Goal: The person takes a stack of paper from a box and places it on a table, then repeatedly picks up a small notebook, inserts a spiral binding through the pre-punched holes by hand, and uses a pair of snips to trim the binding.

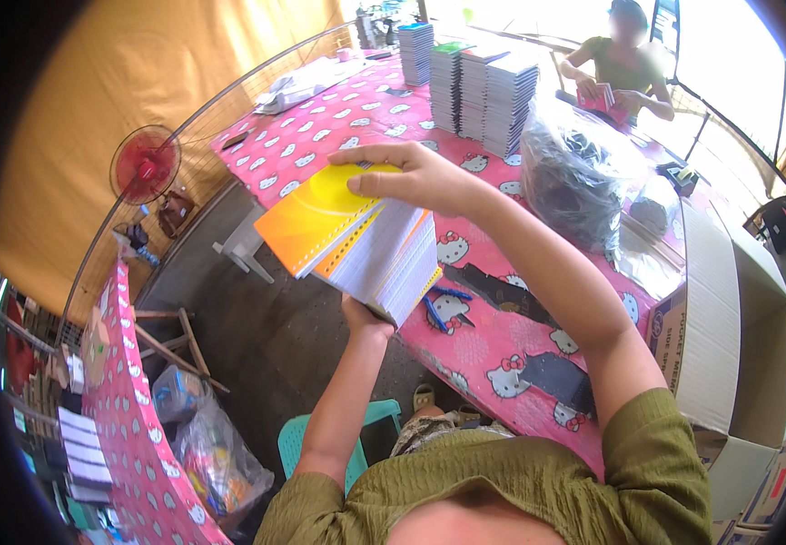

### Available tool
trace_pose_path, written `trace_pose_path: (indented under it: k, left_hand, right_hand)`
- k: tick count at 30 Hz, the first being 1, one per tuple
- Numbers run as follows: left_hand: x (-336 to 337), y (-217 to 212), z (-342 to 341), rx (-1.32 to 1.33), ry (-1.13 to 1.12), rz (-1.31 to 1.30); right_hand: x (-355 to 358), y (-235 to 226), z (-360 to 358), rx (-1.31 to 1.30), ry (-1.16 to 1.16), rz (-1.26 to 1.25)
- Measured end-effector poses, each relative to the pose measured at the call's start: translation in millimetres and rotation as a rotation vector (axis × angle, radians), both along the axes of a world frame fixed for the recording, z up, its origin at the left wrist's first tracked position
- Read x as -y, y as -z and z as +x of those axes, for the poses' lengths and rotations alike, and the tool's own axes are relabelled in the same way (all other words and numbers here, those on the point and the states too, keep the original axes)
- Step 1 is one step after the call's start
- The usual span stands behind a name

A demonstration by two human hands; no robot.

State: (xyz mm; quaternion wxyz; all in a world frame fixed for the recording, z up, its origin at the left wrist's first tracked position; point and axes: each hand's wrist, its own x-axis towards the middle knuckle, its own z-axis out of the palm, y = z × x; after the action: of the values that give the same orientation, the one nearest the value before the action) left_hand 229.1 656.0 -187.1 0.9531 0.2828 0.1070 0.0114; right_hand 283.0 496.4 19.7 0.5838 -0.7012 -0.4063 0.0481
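Observation:
A thick stack of notebook sheets (391,263) with yellow-orange covers and small holes punched along the edge is held up in front of me, tilted. From below, my left hand (367,320) grips its lower end; part of that hand is hidden behind the stack. My right hand (415,177) is closed over the top end, with the thumb on a yellow-orange cover (306,218). The covers and pages fan slightly apart at the near side. Just right of the stack, blue tools or pens (443,309) lie on the pink patterned tablecloth (452,247).
Tall notebook stacks (484,95) stand on the table's far side. A clear plastic bag (583,168) of dark material sits right of them. An open cardboard box (697,318) is at my right. Another person (624,68) handles red booklets opposite. A green chair (297,440) is beside me.

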Motion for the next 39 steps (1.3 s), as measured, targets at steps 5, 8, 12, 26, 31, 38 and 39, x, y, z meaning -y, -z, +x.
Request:
trace_pose_path:
  k: [5,8,12,26,31,38,39]
  left_hand:
    - [-3,22,93,-0.041,0.038,0.061]
    - [3,49,123,-0.135,0.019,0.02]
    - [7,65,132,-0.192,0.015,0.051]
    - [59,25,116,-0.698,0.205,-0.222]
    - [75,27,115,-0.735,0.105,-0.263]
    - [109,30,119,-0.697,0.083,-0.45]
    - [114,33,121,-0.7,0.076,-0.447]
  right_hand:
    - [12,15,90,-0.054,0.057,-0.009]
    - [21,45,127,-0.146,0.041,0.006]
    - [27,69,156,-0.23,-0.002,0.031]
    - [40,54,210,-0.422,-0.24,-0.27]
    - [42,46,207,-0.339,-0.232,-0.304]
    - [42,44,222,-0.484,-0.405,-0.324]
    - [42,46,223,-0.515,-0.437,-0.289]
